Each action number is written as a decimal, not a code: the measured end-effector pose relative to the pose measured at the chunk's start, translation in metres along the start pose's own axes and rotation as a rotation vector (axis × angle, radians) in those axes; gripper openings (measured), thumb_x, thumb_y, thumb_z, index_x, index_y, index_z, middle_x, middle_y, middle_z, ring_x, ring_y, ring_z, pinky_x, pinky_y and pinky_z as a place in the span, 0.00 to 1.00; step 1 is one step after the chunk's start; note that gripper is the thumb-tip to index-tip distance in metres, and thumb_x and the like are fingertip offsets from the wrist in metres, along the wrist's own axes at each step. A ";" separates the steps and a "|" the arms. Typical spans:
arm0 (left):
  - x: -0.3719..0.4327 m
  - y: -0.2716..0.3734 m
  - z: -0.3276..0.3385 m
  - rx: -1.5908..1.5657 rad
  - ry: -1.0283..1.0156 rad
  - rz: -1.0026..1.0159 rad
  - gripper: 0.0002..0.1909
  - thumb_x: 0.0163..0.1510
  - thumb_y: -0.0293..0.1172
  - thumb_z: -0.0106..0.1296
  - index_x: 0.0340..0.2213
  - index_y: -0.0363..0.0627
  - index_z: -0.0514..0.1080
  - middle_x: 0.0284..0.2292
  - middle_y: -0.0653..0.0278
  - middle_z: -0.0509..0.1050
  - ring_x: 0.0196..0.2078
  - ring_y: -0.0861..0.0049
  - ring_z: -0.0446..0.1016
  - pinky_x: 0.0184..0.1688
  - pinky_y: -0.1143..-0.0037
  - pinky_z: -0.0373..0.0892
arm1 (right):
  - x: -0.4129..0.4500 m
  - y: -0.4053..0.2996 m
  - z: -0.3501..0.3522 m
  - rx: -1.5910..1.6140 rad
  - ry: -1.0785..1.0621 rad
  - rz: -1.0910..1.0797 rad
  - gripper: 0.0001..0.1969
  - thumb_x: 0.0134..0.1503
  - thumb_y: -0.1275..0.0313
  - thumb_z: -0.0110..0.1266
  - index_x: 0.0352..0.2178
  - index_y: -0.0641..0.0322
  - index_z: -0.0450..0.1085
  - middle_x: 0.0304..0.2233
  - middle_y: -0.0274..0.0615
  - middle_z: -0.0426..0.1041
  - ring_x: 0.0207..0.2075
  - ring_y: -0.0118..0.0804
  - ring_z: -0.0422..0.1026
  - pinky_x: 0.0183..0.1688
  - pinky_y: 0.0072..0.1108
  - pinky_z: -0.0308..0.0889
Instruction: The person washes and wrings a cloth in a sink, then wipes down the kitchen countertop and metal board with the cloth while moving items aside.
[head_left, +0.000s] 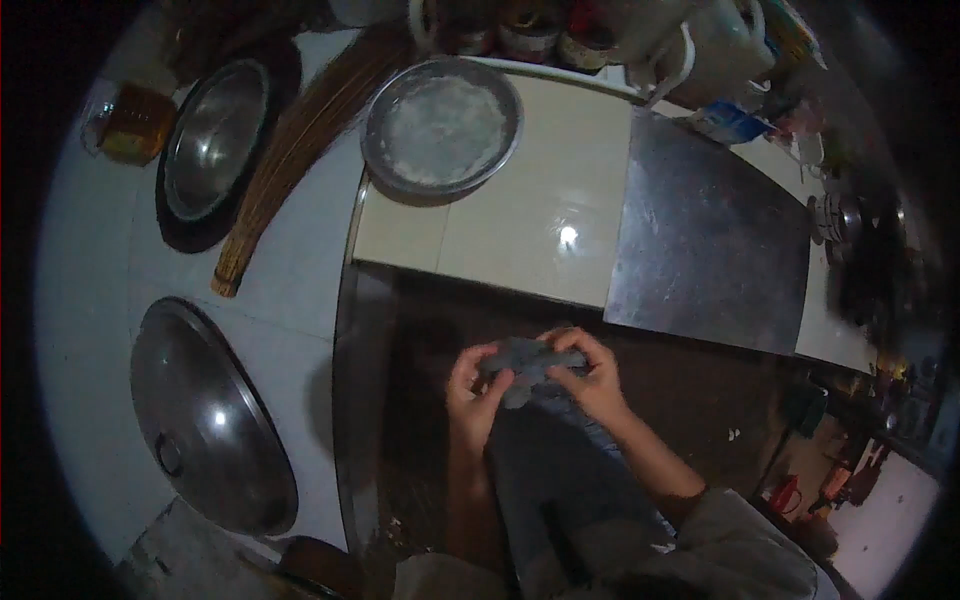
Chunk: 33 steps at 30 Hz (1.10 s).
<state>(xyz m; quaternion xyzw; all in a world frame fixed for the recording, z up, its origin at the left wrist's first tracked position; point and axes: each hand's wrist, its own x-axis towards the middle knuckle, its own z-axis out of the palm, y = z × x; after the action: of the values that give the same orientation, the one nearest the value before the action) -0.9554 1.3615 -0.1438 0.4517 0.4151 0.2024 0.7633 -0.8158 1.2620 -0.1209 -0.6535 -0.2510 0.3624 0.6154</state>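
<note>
My left hand and my right hand are raised in front of me, just short of the counter's front edge. Between them they pinch a soft, irregular grey piece, each hand gripping one end with thumb and fingers. Blur and dim light hide whether it is dough or cloth; part of it hangs below the thumbs. Beyond the hands, a round metal pan with a pale, powdery layer in it rests on the left end of the cream tiled counter.
A flat metal sheet covers the counter's right part. Jugs and jars line the back. On the left stand a stick broom, a shiny metal basin, a domed metal lid and a container of amber liquid.
</note>
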 end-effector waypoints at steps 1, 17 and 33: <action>0.002 -0.002 0.001 0.156 -0.133 0.017 0.17 0.46 0.21 0.52 0.40 0.40 0.65 0.40 0.64 0.68 0.42 0.80 0.65 0.44 0.79 0.62 | 0.002 -0.007 -0.009 0.020 0.059 0.043 0.11 0.43 0.85 0.54 0.29 0.65 0.64 0.32 0.37 0.68 0.38 0.27 0.67 0.39 0.18 0.62; 0.156 -0.007 0.058 1.042 0.501 0.727 0.21 0.50 0.38 0.45 0.46 0.43 0.65 0.45 0.52 0.67 0.47 0.55 0.63 0.49 0.65 0.59 | 0.109 0.005 -0.127 0.292 0.622 0.107 0.14 0.52 0.76 0.48 0.41 0.70 0.64 0.35 0.43 0.70 0.39 0.31 0.68 0.44 0.20 0.63; 0.140 -0.050 0.136 1.744 0.054 0.545 0.32 0.49 0.45 0.44 0.55 0.52 0.53 0.57 0.53 0.50 0.59 0.56 0.48 0.56 0.51 0.44 | -0.003 0.033 -0.201 -0.622 0.345 -0.046 0.16 0.40 0.79 0.56 0.34 0.61 0.68 0.35 0.42 0.70 0.38 0.40 0.69 0.42 0.26 0.62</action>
<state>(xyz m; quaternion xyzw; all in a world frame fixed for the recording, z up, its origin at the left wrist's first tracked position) -0.7678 1.3605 -0.2165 0.9459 0.3175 0.0009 0.0673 -0.6643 1.1308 -0.1574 -0.8554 -0.2561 0.1389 0.4282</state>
